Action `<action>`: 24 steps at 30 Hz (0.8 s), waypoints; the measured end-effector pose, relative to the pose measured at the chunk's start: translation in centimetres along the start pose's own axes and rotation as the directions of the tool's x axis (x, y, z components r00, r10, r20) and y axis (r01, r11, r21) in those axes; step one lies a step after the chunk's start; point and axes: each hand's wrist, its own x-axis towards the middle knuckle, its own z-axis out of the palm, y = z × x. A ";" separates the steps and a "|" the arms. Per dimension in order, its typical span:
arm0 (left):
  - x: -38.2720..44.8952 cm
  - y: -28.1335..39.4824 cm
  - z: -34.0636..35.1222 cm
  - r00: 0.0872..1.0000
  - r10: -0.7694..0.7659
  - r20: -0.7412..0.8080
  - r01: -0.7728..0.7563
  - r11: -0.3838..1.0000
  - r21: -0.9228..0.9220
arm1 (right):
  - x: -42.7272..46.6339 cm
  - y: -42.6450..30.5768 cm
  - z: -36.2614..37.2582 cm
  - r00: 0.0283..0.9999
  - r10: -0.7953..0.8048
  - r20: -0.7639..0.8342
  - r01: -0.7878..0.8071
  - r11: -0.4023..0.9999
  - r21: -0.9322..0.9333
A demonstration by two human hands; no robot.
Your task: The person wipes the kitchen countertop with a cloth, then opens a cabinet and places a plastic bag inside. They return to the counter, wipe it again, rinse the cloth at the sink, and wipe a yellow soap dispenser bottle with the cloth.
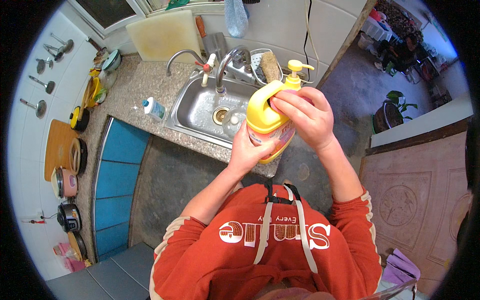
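A yellow pump-top jug (268,103) with a printed label is held up over the front right corner of the sink counter. My left hand (247,148) grips its lower body, thumb across the label. Pressed to the jug beside its handle and neck is a pink scrubbing cloth (275,105), held under the fingers of my right hand (309,116), which hide most of it. Behind the jug lies the stainless steel sink (195,101), its curved faucet (228,62) over the basin. A clear round glass or plastic piece (229,123), partly hidden by the jug, is in the basin.
On the counter left of the sink stands a white bottle with a blue cap (154,108). A cutting board (163,35) and a cleaver (215,43) lean on the back wall. A drain basket (268,67) holds a scrubber. To the right, a person (401,54) sits beyond the doorway.
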 end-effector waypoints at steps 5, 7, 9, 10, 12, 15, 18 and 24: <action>-0.1 -0.4 -0.1 0.999 0.048 0.003 -0.048 0.999 0.012 | -0.5 -1.8 0.3 0.958 0.269 0.104 -0.285 0.939 0.191; 0.0 -0.7 -0.1 0.999 0.045 -0.022 -0.044 0.998 0.055 | -0.9 -2.5 0.2 0.929 0.341 0.143 -0.368 0.891 0.265; 0.0 -1.1 -0.2 0.998 0.052 -0.035 -0.048 0.994 0.095 | -1.2 -3.3 0.1 0.923 0.365 0.120 -0.383 0.860 0.338; 0.0 -1.3 -0.3 0.998 0.051 -0.039 -0.045 0.991 0.125 | -1.4 -3.7 0.1 0.922 0.371 0.115 -0.387 0.852 0.353; 0.1 -1.5 -0.3 0.997 0.068 -0.048 -0.061 0.988 0.139 | -1.8 -4.5 0.3 0.928 0.367 0.066 -0.359 0.832 0.422; 0.4 -1.6 -0.2 0.995 0.089 -0.036 -0.085 0.991 0.108 | -2.8 -5.4 0.5 0.918 0.396 0.021 -0.352 0.788 0.505; 0.6 -1.3 -0.3 0.998 0.067 0.007 -0.067 0.995 0.076 | -3.9 -5.3 0.4 0.906 0.423 -0.008 -0.330 0.720 0.610; 1.3 -0.8 -0.7 0.999 0.048 0.002 -0.048 0.997 0.058 | -3.0 -3.0 -1.2 0.836 0.549 0.001 -0.448 0.681 0.579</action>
